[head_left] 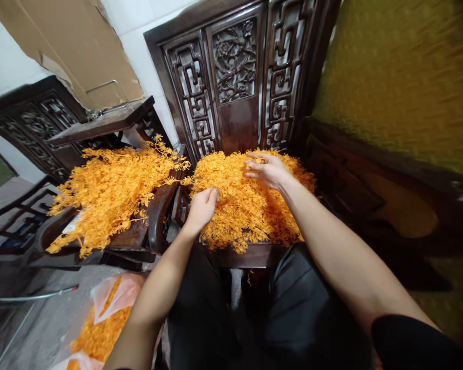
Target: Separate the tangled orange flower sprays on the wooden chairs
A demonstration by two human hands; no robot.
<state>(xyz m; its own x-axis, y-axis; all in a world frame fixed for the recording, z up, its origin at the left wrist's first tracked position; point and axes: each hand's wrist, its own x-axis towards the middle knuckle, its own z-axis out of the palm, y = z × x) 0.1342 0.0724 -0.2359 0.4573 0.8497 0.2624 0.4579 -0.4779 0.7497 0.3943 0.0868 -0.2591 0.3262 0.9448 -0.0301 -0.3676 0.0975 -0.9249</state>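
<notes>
A large heap of small orange plastic pieces (243, 205), joined in branching strands, lies on a dark wooden chair seat in front of me. At the heap's left side is my left hand (203, 208), its fingers curled together; whatever they pinch is hidden. My right hand (268, 170) hovers over the upper right of the same heap, fingers apart and slightly bent. Orange bits show around its fingertips, but I cannot see it gripping any. On the left, a second orange heap (111, 190) covers another wooden seat and spills over its edges.
A carved chair back (237, 103) rises behind the middle heap. The curved wooden armrest (162, 216) stands between the two heaps. A plastic bag (118, 298) with more orange pieces sits on the floor at lower left. Cardboard (85, 46) leans against the wall.
</notes>
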